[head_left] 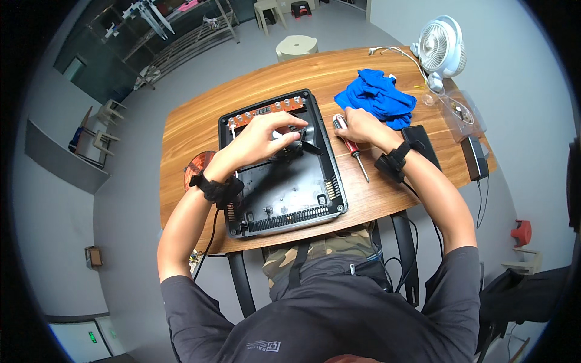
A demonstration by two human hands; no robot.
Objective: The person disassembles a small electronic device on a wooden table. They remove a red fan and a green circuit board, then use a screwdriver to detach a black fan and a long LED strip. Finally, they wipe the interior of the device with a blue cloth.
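Observation:
A black open housing (284, 190), like the lower shell of an induction cooker, lies on the wooden table in front of me. My left hand (266, 140) is over its upper middle, thumb and forefinger apart around a dark part (311, 147) that looks like a small fan; the hand partly covers it. An orange circuit board (266, 111) with several buttons runs along the housing's far edge. To the right of the housing, my right hand (364, 128) is closed at the handle of a red screwdriver (351, 147), its tip pointing toward me.
A crumpled blue cloth (378, 100) lies beyond my right hand, and a black phone-like slab (422, 145) beside my right wrist. At the right edge are a white fan (440, 48), a clear box (463, 115) and a black adapter (474, 158). A copper coil (196, 166) sits left of the housing.

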